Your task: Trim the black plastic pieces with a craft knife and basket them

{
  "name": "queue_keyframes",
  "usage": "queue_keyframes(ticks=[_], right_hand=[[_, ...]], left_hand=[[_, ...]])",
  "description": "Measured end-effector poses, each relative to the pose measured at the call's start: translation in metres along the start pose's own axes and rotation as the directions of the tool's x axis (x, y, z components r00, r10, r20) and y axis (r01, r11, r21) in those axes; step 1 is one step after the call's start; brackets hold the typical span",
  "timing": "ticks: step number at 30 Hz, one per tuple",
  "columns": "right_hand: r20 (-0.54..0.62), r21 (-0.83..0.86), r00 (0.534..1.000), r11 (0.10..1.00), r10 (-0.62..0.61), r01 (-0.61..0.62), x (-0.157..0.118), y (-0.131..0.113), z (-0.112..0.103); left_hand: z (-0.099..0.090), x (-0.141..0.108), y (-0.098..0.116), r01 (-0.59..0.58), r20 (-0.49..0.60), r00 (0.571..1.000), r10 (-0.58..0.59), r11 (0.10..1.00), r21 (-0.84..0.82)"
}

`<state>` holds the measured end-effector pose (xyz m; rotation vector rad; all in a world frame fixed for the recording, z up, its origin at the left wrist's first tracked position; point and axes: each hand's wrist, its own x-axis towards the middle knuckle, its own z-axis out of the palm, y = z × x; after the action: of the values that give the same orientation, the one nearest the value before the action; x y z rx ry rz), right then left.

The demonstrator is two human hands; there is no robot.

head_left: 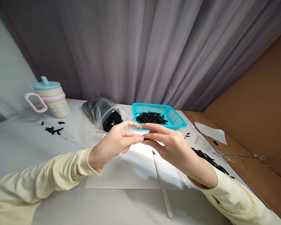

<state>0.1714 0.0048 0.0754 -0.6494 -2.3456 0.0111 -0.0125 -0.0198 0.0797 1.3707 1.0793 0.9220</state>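
Observation:
Over the white sheet (121,175), my left hand (117,137) and my right hand (172,142) meet at the fingertips. Between them is a small black piece (145,138), mostly covered by the fingers, so its exact kind cannot be made out. Both hands pinch it, one from each side. Below, a slim pale tool (161,184) with a dark pointed tip lies across the sheet and the table. Just behind the hands, a turquoise basket (178,120) holds many elongated black pieces (151,118). Left of it, an open clear plastic bag (96,109) contains more of them.
A lidded cup (58,106) with a pink handle stands back left, near a few loose black pieces (53,130). On the right lie a pile of black pieces (210,161), a small clear bag (204,144) and a paper slip (212,132). Brown cardboard (257,103) rises beyond.

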Motion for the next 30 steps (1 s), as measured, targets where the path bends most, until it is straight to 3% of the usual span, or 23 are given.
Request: queue_keyframes(ticks=[14, 30], right_hand=[[0.148, 0.13, 0.987, 0.988, 0.059, -0.078, 0.005, 0.0, -0.022], [0.165, 0.184, 0.98, 0.972, 0.114, -0.144, 0.009, -0.008, -0.029]], left_hand=[[0.0, -0.003, 0.006, 0.059, -0.013, 0.998, -0.058, 0.998, 0.019], [-0.002, -0.006, 0.008, 0.05, -0.005, 0.999, -0.051, 0.998, -0.037]])
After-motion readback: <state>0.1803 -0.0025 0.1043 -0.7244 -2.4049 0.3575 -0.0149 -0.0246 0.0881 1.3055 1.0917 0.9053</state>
